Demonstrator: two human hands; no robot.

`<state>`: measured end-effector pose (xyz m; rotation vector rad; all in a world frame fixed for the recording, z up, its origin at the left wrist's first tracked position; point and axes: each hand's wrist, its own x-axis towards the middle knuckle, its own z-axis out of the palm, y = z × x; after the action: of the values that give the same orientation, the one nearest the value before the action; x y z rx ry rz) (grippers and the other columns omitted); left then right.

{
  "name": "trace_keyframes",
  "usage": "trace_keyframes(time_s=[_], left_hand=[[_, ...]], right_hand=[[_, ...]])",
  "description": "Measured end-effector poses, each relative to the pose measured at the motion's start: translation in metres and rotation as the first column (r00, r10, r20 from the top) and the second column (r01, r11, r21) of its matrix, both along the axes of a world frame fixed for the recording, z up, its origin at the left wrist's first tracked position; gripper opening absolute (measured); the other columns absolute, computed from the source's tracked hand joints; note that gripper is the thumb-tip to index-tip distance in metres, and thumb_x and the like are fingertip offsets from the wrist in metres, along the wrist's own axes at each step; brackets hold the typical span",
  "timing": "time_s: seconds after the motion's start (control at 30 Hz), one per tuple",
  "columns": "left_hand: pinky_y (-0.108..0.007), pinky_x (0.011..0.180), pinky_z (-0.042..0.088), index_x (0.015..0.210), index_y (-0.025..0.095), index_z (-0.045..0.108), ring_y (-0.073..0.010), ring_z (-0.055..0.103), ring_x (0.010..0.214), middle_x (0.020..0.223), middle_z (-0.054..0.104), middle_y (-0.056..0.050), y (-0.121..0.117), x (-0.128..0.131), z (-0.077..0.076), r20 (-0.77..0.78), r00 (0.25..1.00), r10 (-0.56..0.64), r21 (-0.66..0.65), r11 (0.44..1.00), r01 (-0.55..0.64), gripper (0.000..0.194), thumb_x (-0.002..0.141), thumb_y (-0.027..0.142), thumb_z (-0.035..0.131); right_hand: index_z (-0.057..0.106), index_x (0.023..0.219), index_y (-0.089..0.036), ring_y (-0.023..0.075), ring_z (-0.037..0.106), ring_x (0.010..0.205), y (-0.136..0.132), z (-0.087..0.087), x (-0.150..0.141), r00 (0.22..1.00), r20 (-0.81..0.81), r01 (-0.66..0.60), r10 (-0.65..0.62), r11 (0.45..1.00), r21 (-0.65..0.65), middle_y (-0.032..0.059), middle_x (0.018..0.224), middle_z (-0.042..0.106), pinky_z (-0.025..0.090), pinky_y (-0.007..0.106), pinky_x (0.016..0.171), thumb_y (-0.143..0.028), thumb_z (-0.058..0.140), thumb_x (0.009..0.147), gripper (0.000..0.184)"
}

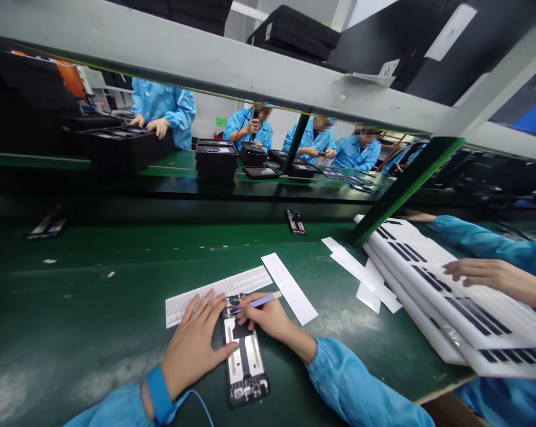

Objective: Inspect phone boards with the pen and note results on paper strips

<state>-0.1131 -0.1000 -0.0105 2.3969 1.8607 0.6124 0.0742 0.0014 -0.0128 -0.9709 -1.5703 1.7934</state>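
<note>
Opened phone (245,362) lies flat on the green bench (94,308) before us, left hand (197,347) spread loose pinning its edge, right hand (265,317) pinching a purple pen-like tool (258,302) at the top; we judge it light, stiff, fragile, best held by the frame edges.

Even overhead light falls on the green bench (94,284), leaving pale glare patches at lower left and soft shadows under the hands. The upper left of the frame is dim. Straight beams bow at the edges from wide-angle distortion; distant faces are blurred.
</note>
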Motion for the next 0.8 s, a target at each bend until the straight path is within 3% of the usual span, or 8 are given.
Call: trace_keyframes(time_s=[0.33,0.53,0.7,0.8], left_hand=[[-0.05,0.115,0.028,0.129,0.022,0.053,-0.0293,0.034,0.137,0.146,0.042,-0.008,-0.001,-0.002,-0.003,0.001,0.999,-0.032,0.037,0.999,0.032,0.056,0.084,0.055,0.06],[-0.054,0.115,0.026,0.125,0.028,0.059,-0.0323,0.027,0.14,0.146,0.041,-0.004,-0.003,-0.002,0.007,-0.103,0.993,-0.063,0.098,0.993,0.073,0.043,0.089,0.052,0.055],[-0.055,0.115,0.025,0.118,0.027,0.061,-0.0306,0.027,0.14,0.145,0.043,-0.003,0.001,-0.003,0.011,-0.099,0.991,-0.092,0.055,0.994,0.097,0.037,0.093,0.052,0.048],[-0.053,0.114,0.027,0.115,0.024,0.06,-0.0276,0.035,0.136,0.14,0.047,-0.005,0.01,-0.004,0.007,-0.009,1.0,0.021,0.082,0.996,-0.02,0.035,0.095,0.048,0.046]], right_hand=[[0.069,0.08,-0.012,0.0196,0.069,0.06,0.001,-0.001,0.0,1.0,0.023,-0.014,0.014,1.0,0.022,0.008,0.068,0.071,0.052,0.022,0.047,-0.036,0.072,0.071,0.026],[0.067,0.077,-0.013,0.0172,0.066,0.055,-0.003,0.001,-0.001,1.0,0.011,0.02,-0.021,0.997,0.069,0.0056,0.065,0.069,0.051,0.022,0.046,-0.039,0.071,0.072,0.026],[0.062,0.09,-0.014,0.018,0.065,0.052,0.023,0.016,0.005,0.958,-0.152,0.258,-0.243,0.962,0.089,0.0042,0.064,0.067,0.055,0.027,0.049,-0.052,0.071,0.073,0.043],[0.062,0.092,-0.014,0.0209,0.069,0.061,0.048,0.022,0.005,0.969,-0.134,0.218,-0.206,0.973,0.077,0.0059,0.07,0.07,0.058,0.028,0.054,-0.05,0.076,0.068,0.045]])
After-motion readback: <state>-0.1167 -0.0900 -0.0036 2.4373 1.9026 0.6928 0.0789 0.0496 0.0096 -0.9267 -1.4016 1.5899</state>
